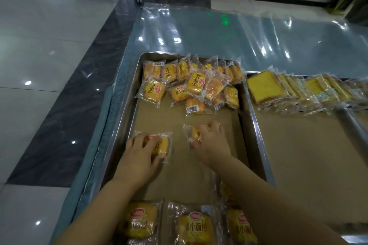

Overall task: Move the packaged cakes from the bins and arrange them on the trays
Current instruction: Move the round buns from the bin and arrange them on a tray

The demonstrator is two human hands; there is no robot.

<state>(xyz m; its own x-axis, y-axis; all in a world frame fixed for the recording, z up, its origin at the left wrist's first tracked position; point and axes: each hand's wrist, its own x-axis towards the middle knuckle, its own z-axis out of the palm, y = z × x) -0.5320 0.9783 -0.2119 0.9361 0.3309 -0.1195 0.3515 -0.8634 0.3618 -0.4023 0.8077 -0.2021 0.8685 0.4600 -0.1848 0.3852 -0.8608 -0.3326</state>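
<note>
A steel tray (pixel 256 135) lined with brown paper lies in front of me. My left hand (pixel 139 151) grips one packaged cake (pixel 162 145) flat on the paper at the tray's left. My right hand (pixel 211 141) holds a second packaged cake (pixel 194 134) down near the tray's middle. A loose heap of yellow packaged cakes (pixel 191 83) fills the tray's far end. Three more packaged cakes (pixel 191 225) lie in a row at the near edge, partly under my forearms.
A second tray (pixel 356 125) to the right holds a row of wrapped square cake slices (pixel 294 91) along its far end. Shiny plastic sheeting (pixel 219 32) covers the table beyond. The table's left edge drops to a tiled floor (pixel 49 45).
</note>
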